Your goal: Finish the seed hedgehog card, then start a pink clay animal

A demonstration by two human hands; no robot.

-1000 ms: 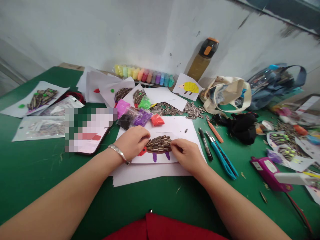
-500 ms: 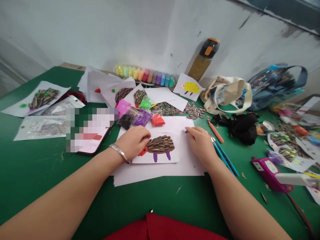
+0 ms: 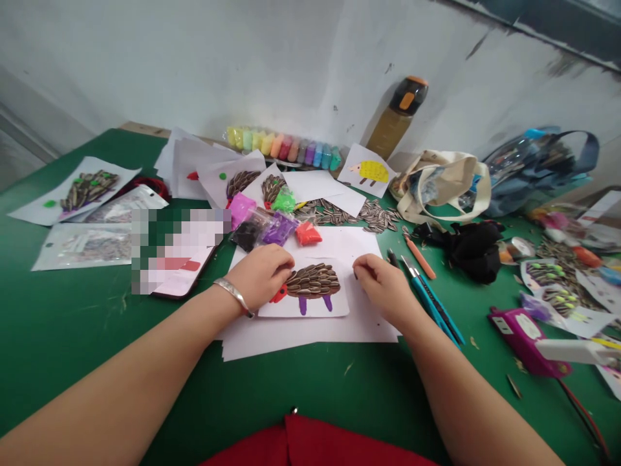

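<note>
A white card (image 3: 310,308) lies on white paper sheets (image 3: 272,336). It bears a hedgehog picture with a body of striped sunflower seeds (image 3: 315,279), a red head and two purple legs. My left hand (image 3: 266,275), with a silver bangle at the wrist, is closed at the card's left side, its fingertips by the red head. Whatever those fingers hold is hidden. My right hand (image 3: 383,281) is closed in a pinch over the paper, right of the card. A tiny dark bit shows at its fingertips; its kind is unclear.
Bags of coloured clay (image 3: 279,228) and loose sunflower seeds (image 3: 373,213) lie behind the card. A phone (image 3: 182,281) is at left; a craft knife and pens (image 3: 429,298) are at right. Further right sits a purple glue-gun-like tool (image 3: 528,343). A bottle (image 3: 395,123) leans against the wall.
My right hand has drawn slightly down and left, its fingers curling in more. My left hand stays by the hedgehog's head. The view has shifted slightly.
</note>
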